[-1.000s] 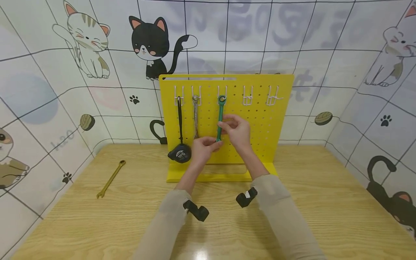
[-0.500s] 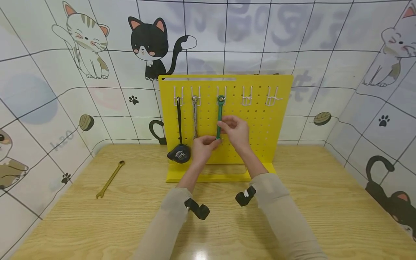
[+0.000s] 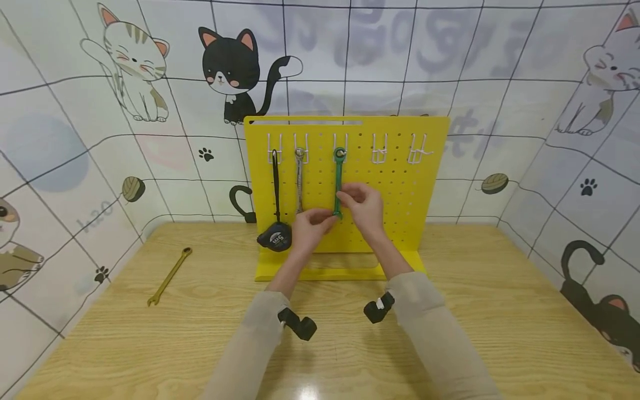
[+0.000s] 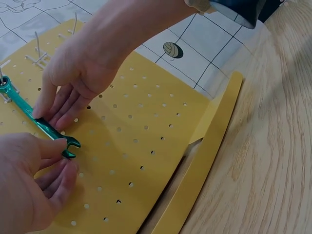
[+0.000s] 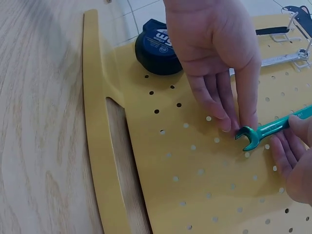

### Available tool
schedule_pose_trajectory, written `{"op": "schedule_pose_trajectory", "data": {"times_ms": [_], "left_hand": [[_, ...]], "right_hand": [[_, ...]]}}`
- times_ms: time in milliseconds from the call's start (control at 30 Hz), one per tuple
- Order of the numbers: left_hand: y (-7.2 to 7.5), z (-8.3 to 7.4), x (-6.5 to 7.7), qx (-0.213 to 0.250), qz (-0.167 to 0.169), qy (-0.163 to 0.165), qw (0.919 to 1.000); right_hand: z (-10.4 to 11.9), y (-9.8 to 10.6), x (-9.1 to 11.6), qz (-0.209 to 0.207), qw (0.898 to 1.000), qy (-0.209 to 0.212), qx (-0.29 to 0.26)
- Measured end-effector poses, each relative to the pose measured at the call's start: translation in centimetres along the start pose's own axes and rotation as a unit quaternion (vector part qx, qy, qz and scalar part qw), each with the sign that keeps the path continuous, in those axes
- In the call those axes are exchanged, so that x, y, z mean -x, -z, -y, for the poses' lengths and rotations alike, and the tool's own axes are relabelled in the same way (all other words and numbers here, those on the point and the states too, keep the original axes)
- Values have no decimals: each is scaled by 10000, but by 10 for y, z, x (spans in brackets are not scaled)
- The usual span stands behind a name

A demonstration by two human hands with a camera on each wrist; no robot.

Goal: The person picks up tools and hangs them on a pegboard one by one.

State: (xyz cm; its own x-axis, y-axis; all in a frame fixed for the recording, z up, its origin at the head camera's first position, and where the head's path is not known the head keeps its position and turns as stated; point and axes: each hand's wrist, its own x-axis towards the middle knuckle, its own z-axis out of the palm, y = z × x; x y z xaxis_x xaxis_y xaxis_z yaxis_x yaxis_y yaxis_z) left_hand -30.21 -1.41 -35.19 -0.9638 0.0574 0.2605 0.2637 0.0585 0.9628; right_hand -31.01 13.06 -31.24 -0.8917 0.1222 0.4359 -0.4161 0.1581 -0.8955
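Note:
A green combination wrench (image 3: 338, 175) hangs by its ring end from the middle hook of a yellow pegboard (image 3: 400, 222). My left hand (image 3: 306, 229) pinches it near the open end, which points down. Higher on the shaft, my right hand (image 3: 366, 208) has its thumb on the front and its fingers curled behind. In the left wrist view, the wrench's forked end (image 4: 72, 145) sticks out past my left thumb. Left of it on the board hang a silver wrench (image 3: 299, 180) and a black tape measure (image 3: 276, 237) on a strap; my left hand is close beside the tape measure.
A gold-coloured wrench (image 3: 170, 278) lies on the wooden table (image 3: 480, 311) at the left. Two white wire hooks (image 3: 379, 155) on the board's right side hold nothing. Behind stands a wall covering (image 3: 390, 55) printed with cats. The board's base (image 3: 285, 272) rests on the table.
My right hand has slid slightly down along the green wrench. My left hand has shifted a touch to the left. The wrench stays on its hook.

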Motion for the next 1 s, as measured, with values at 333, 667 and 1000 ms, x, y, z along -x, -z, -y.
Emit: {"op": "schedule_pose_trajectory", "data": {"times_ms": [333, 667, 1000], "left_hand": [[17, -1, 8, -650, 501, -97, 9966], [31, 3, 16, -1372, 848, -366, 9862], [43, 4, 27, -1608, 1216, -503, 9782]], "right_hand": [[-2, 8, 8, 214, 9995, -13, 233], [-3, 15, 16, 634, 9968, 106, 469], [0, 20, 27, 1226, 9908, -69, 576]]}}
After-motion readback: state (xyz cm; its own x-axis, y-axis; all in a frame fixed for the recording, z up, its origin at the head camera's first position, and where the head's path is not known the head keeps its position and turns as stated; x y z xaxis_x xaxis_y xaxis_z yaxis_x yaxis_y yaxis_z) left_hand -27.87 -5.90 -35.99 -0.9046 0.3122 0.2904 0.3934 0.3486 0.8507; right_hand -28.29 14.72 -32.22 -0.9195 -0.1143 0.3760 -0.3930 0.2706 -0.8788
